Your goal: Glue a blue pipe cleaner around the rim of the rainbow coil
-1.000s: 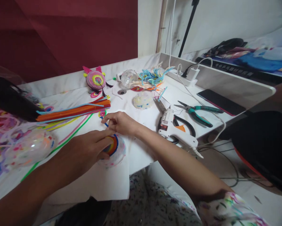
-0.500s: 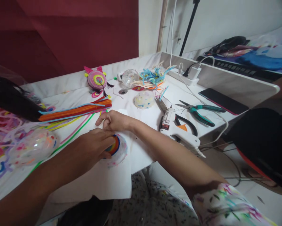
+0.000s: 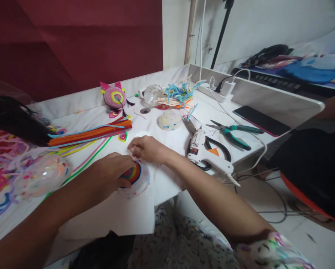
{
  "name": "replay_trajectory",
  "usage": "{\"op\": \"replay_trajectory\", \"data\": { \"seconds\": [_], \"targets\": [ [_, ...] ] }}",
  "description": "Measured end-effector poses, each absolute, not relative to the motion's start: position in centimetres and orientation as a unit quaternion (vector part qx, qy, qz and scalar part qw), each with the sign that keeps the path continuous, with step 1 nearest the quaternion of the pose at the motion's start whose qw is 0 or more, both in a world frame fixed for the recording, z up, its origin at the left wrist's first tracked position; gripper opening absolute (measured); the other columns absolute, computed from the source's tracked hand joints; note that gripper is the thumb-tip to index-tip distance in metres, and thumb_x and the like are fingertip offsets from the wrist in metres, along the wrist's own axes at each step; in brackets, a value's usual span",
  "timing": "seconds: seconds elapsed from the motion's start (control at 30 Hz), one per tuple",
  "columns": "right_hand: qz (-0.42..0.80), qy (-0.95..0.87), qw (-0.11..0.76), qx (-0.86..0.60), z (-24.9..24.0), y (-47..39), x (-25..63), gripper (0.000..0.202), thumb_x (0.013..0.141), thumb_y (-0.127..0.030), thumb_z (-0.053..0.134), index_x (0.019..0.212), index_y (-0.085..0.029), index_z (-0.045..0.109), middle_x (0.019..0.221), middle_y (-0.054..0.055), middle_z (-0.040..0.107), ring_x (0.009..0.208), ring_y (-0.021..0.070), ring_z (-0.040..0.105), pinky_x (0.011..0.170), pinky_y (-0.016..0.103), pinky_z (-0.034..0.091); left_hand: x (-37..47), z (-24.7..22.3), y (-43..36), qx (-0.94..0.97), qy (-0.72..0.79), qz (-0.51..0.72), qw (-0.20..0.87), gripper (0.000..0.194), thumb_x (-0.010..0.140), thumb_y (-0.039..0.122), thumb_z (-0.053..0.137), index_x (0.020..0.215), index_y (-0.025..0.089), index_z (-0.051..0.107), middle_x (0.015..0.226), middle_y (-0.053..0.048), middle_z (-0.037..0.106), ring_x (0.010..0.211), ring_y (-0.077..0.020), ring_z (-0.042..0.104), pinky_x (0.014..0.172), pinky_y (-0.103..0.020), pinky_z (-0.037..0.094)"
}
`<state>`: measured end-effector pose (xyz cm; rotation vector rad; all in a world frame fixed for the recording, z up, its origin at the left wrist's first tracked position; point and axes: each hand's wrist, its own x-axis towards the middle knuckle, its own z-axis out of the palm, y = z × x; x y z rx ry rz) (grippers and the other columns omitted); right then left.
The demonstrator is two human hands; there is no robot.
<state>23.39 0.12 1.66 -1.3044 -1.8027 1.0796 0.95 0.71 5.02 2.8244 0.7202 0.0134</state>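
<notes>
My left hand (image 3: 114, 170) reaches in from the left, its thumb and fingers gripping a rainbow-coloured coiled disc (image 3: 135, 174). This disc sits on a clear plastic dome (image 3: 144, 184) with coloured flecks, and the dome rests on a white sheet of paper (image 3: 122, 216). Just beyond the dome is my right hand (image 3: 147, 148), its fingers curled inward; whatever they hold, if anything, is hidden. A small pink, green and yellow coil (image 3: 123, 136) lies left of my right fingers.
To the right lie a white glue gun (image 3: 205, 149), black-handled scissors (image 3: 226, 147), green-handled pliers (image 3: 231, 132) and a phone (image 3: 261, 120). Pipe cleaners (image 3: 91, 134) and another clear dome (image 3: 44, 175) lie left. A pink eared ornament (image 3: 114, 98) stands behind.
My right hand has shifted right, away from my left fingers, uncovering the small pink, green and yellow coil. My left hand stays at the rainbow disc.
</notes>
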Motion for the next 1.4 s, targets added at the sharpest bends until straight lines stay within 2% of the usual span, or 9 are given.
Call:
{"op": "replay_trajectory", "data": {
  "seconds": [0.1,0.2,0.33,0.43,0.57,0.7,1.07,1.23,1.4],
  "targets": [
    [0.418,-0.692,0.317,-0.496,1.1,-3.6,25.5,0.034,0.096,0.001,0.066,0.123,-0.013,0.082,0.125,0.016,0.086,0.117,0.0287,0.081,0.105,0.041,0.061,1.1,5.2,0.4,0.944,0.307,-0.027,0.117,0.018,0.087,0.017,0.067,0.102,0.025,0.072,0.110,-0.007,0.079,0.103,-0.0310,0.073,0.086,-0.042,0.058],
    [0.448,-0.693,0.293,-0.483,0.7,-6.2,26.6,0.067,0.092,-0.003,0.077,0.158,-0.009,0.065,0.151,0.024,0.076,0.139,0.0350,0.075,0.117,0.048,0.059,1.1,5.1,0.2,0.927,0.354,-0.023,0.125,0.037,0.086,0.023,0.072,0.122,0.026,0.073,0.125,-0.010,0.079,0.118,-0.0344,0.073,0.099,-0.046,0.061],
    [0.418,-0.707,0.268,-0.503,0.5,-7.0,25.7,0.109,0.078,-0.012,0.098,0.174,-0.012,0.047,0.159,0.028,0.070,0.147,0.0413,0.068,0.123,0.059,0.055,0.7,4.7,0.1,0.919,0.369,0.016,0.136,0.065,0.088,0.033,0.076,0.151,0.027,0.062,0.151,-0.014,0.075,0.139,-0.0383,0.070,0.116,-0.053,0.058],
    [0.386,-0.718,0.257,-0.520,0.1,-6.8,24.6,0.116,0.077,-0.014,0.101,0.177,-0.015,0.043,0.159,0.028,0.069,0.150,0.0433,0.065,0.124,0.065,0.053,0.3,4.8,-0.4,0.914,0.370,0.024,0.167,0.073,0.092,0.040,0.074,0.161,0.028,0.053,0.159,-0.016,0.072,0.139,-0.0386,0.073,0.113,-0.055,0.060],
    [0.384,-0.720,0.259,-0.516,-0.4,-6.5,24.3,0.121,0.075,-0.019,0.102,0.179,-0.017,0.039,0.163,0.028,0.065,0.152,0.0426,0.063,0.124,0.062,0.052,0.4,5.3,-1.1,0.897,0.385,0.037,0.213,0.078,0.091,0.043,0.072,0.164,0.028,0.049,0.155,-0.016,0.075,0.129,-0.0363,0.078,0.105,-0.050,0.063],
    [0.386,-0.730,0.265,-0.498,-0.7,-6.3,24.4,0.123,0.074,-0.024,0.103,0.179,-0.022,0.039,0.157,0.022,0.069,0.147,0.0407,0.064,0.120,0.060,0.053,0.3,5.1,-1.0,0.891,0.391,0.038,0.226,0.080,0.092,0.045,0.071,0.166,0.031,0.046,0.146,-0.011,0.080,0.133,-0.0355,0.077,0.110,-0.050,0.060],
    [0.312,-0.694,0.312,-0.568,-1.4,-9.8,21.5,0.111,0.069,-0.026,0.094,0.169,-0.015,0.046,0.147,0.022,0.071,0.137,0.0446,0.065,0.116,0.065,0.056,-0.9,4.2,1.9,0.934,0.254,-0.011,0.251,0.087,0.099,0.044,0.077,0.174,0.036,0.034,0.154,-0.008,0.077,0.143,-0.0311,0.071,0.117,-0.042,0.053],
    [0.275,-0.674,0.349,-0.590,-1.9,-11.6,20.1,0.096,0.073,-0.027,0.092,0.159,-0.006,0.055,0.139,0.026,0.074,0.127,0.0464,0.069,0.112,0.068,0.059,-0.7,5.0,3.0,0.928,0.187,-0.033,0.321,0.091,0.097,0.035,0.080,0.176,0.040,0.035,0.151,-0.006,0.078,0.135,-0.0294,0.076,0.112,-0.038,0.055],
    [0.256,-0.674,0.401,-0.565,-3.0,-12.4,20.4,0.063,0.081,-0.022,0.091,0.140,-0.019,0.069,0.132,0.017,0.078,0.122,0.0394,0.073,0.105,0.060,0.064,-0.4,4.9,3.2,0.920,0.178,-0.013,0.350,0.085,0.097,0.042,0.083,0.172,0.037,0.043,0.145,-0.008,0.081,0.134,-0.0296,0.076,0.114,-0.039,0.055]
  ]
}}
